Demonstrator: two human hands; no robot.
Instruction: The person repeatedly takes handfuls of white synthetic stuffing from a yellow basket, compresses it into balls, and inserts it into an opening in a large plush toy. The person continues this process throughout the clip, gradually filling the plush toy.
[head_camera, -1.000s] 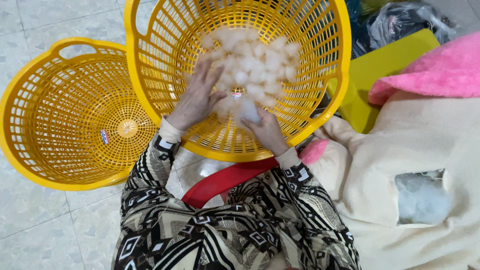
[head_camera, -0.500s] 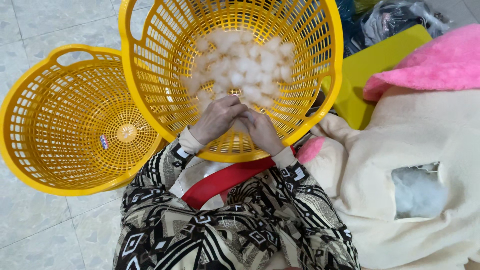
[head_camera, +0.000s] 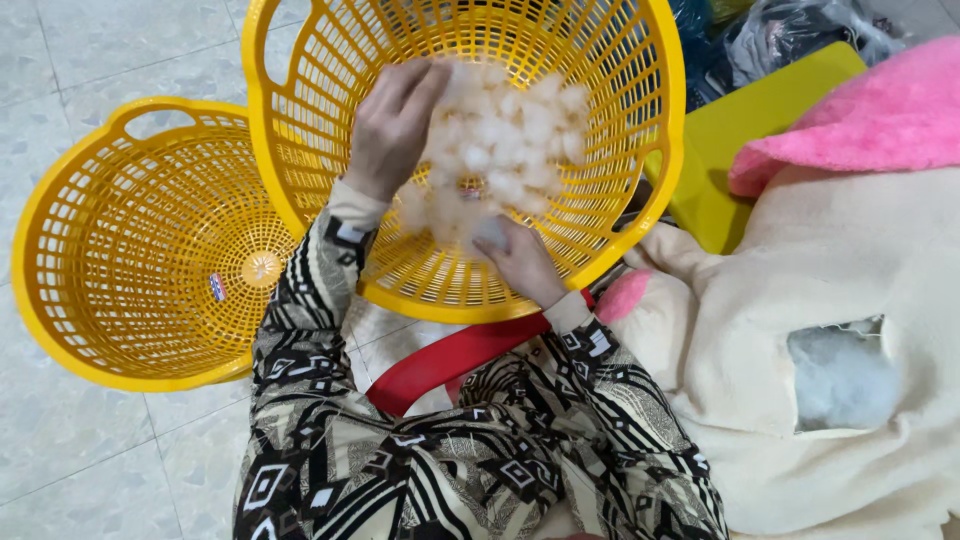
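White stuffing clump (head_camera: 505, 150) between cupped hands, left (head_camera: 392, 125) above, right (head_camera: 520, 262) beneath, inside yellow basket (head_camera: 620, 210).

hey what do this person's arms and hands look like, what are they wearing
Both hands, left hand and right hand, are bare: no gloves, no rings visible. The sleeves are long, beige with a black and white geometric pattern, ending in plain beige cuffs at the wrists.
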